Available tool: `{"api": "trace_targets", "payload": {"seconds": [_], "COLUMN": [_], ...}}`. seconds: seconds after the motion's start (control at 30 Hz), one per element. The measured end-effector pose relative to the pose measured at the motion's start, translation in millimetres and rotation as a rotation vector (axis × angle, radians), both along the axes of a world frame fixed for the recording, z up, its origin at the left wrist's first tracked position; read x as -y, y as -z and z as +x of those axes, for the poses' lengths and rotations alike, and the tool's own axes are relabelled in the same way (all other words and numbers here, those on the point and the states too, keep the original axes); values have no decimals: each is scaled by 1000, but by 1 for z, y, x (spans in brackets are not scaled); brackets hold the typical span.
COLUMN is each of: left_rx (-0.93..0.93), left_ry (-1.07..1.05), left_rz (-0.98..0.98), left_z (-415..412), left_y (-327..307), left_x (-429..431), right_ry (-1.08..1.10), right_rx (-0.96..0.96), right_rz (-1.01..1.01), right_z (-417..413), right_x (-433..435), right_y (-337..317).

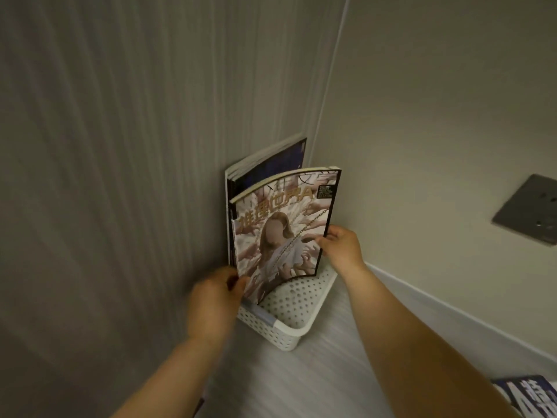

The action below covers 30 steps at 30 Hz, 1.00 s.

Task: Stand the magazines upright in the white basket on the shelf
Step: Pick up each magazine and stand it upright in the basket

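Between the two hands stands a magazine point(283, 230) with a pale figure on its cover, its lower edge already down inside the white basket point(289, 309). The left hand point(215, 303) is closed on the bottom corner at the spine side, thumb across the cover. The right hand point(339, 247) pinches the opposite long edge about halfway up, fingers curled behind the pages.

Just beyond the left hand's knuckles, a second magazine point(271, 164) with a dark blue cover stands against the ribbed side panel point(105, 176), taller in view than the one being held. How many issues make up that rear bundle I cannot tell; the white page edges suggest it may be more than one. Down past the right forearm, at the near right corner of view, another magazine point(527, 396) lies flat on the shelf point(316, 387), only partly visible. So: one basket, at least three magazines, two of them in the basket.

The held magazine looks light and floppy; its cover bows outward between the grips. Glossy paper will likely slide under fingertips, so a hold near the spine, where it is stiffest, seems wisest. Once let go, it will probably slump unless leaned against the rear one.

A grey wall plate point(527, 209) sits well beyond the right hand.
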<state>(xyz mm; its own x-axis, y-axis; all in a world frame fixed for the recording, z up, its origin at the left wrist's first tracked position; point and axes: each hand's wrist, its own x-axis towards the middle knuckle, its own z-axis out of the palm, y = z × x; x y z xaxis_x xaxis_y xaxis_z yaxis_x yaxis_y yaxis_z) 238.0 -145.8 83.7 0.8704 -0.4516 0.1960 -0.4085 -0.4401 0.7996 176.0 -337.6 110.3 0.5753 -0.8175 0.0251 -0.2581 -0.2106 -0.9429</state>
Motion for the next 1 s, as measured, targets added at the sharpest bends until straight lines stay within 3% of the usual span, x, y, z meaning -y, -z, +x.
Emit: {"api": "trace_targets", "payload": {"seconds": [0.27,0.47,0.57,0.87,1.0], "left_rx": [-49,-35,21,37,10], "left_ry": [-70,-49,-25,-86,-142], "left_rz": [-185,-157,-121,-75,4], "left_z": [-1,1,-1,-1,0], "left_y": [11,17,19,13,13], "left_x": [4,3,4,16,22], "right_ry": [1,-164,-246,-405,-257], "right_rx": [11,-81,-183,-33,39], "right_rz": [83,113,8,222,148], "right_z": [18,32,42,38,42], "right_x": [8,-7,-18,-41,-31], "right_y": [21,28,33,36,29]}}
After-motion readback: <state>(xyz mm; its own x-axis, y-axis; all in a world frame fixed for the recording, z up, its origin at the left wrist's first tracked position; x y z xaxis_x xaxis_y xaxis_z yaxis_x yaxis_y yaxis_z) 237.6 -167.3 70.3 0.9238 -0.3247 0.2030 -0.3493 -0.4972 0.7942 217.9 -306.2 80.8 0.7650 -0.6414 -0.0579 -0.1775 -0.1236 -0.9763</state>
